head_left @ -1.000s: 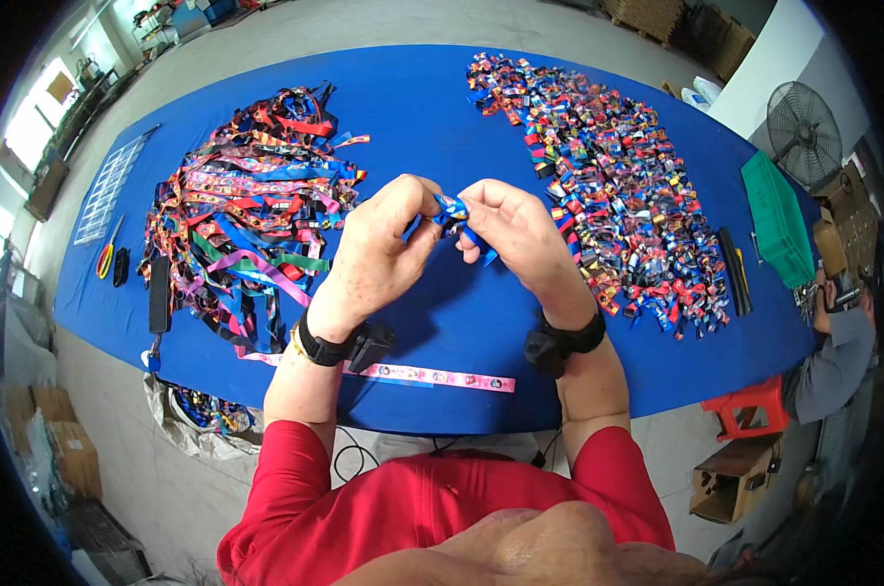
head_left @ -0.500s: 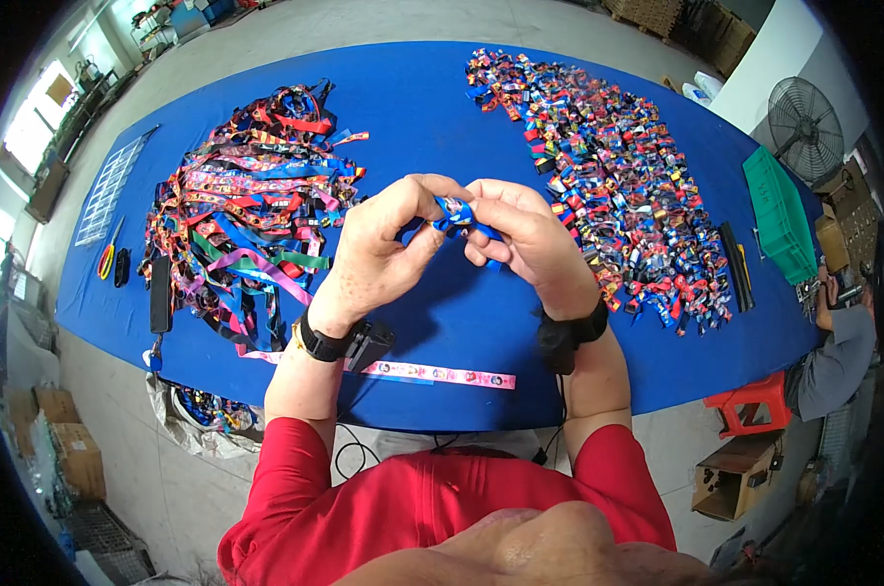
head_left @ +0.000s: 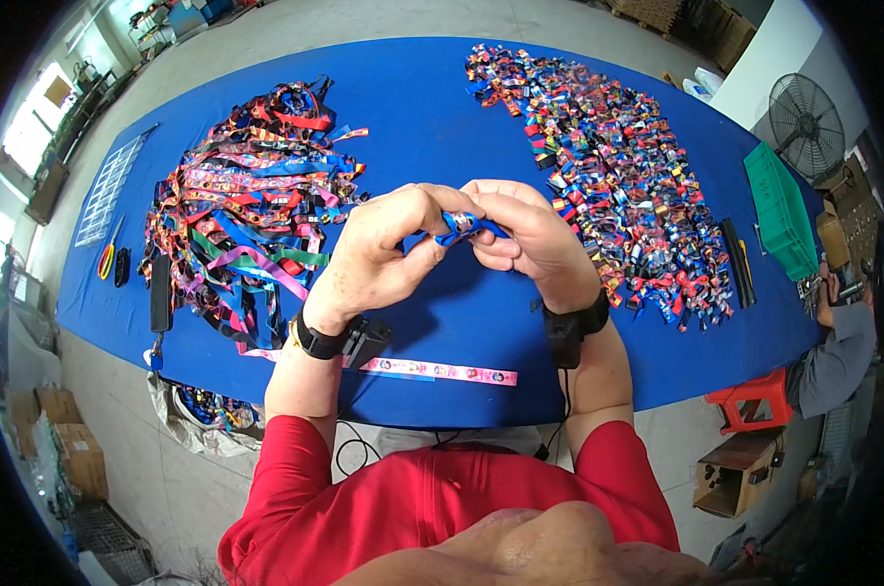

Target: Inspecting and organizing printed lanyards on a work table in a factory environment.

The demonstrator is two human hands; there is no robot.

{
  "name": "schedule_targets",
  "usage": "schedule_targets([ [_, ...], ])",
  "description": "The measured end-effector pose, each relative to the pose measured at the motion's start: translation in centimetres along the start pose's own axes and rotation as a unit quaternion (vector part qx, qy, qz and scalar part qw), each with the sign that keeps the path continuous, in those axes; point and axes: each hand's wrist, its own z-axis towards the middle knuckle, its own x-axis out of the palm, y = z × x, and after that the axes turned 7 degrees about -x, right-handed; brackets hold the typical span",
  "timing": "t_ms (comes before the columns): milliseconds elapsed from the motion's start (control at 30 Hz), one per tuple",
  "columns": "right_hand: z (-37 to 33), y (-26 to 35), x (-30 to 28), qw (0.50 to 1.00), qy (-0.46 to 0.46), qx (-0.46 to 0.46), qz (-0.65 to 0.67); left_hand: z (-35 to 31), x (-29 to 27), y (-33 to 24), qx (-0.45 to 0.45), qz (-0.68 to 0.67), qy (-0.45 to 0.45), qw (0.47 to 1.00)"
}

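Observation:
Between my two hands, above the middle of the table, is a blue printed ribbon [head_left: 458, 224], folded or looped into a small bundle. My left hand [head_left: 388, 244] pinches its left side between thumb and fingers. My right hand [head_left: 528, 232] grips the other side, with the fingers curled round and a blue end showing between them. Beneath my forearms a pink printed ribbon [head_left: 442, 371] lies straight along the near part of the table. Exactly how the blue ribbon is folded is partly hidden by my fingers.
Long loose ribbons [head_left: 256, 186] are heaped on the left of the blue table [head_left: 432, 107]; small folded ribbon bundles [head_left: 617, 176] cover its right. Scissors [head_left: 107, 260] lie at the left edge. A green crate [head_left: 781, 210], a fan [head_left: 805, 122] and another person's arm [head_left: 837, 342] are at right.
The blue ribbon has been turned and drawn into a tighter bundle, and my right fingers have shifted on it. Its hanging end no longer shows below my right hand.

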Motion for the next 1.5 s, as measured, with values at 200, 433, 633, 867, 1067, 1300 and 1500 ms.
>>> schedule_targets([
  [200, 0.3, 0.2, 0.6, 0.993, -0.098, -0.025, -0.059, -0.4, -0.1, 0.2, -0.042, 0.015, 0.038, 0.998],
  [433, 0.2, 0.6, 0.3, 0.996, -0.069, -0.013, -0.063, -0.1, 0.3, 0.1, -0.038, 0.002, 0.01, 0.999],
  [633, 0.2, 0.3, 0.4, 0.995, -0.038, 0.004, -0.096, -0.3, 0.1, 0.0, -0.05, 0.008, 0.013, 0.999],
  [867, 0.5, -0.4, 0.1, 0.983, -0.112, -0.088, -0.117, 0.1, 0.4, 0.3, -0.008, 0.052, 0.003, 0.999],
  [1067, 0.8, -0.9, 0.5, 0.944, -0.205, -0.168, -0.198, 0.4, -0.1, -0.1, 0.043, 0.153, -0.005, 0.987],
  [1300, 0.5, -0.1, 0.9, 0.928, -0.2, -0.232, -0.212, 0.3, 0.2, 0.3, -0.032, 0.166, -0.082, 0.982],
  [1500, 0.9, -1.1, 1.0, 0.892, -0.21, -0.288, -0.277, 0.0, 0.5, 0.0, -0.287, -0.06, 0.025, 0.956],
])
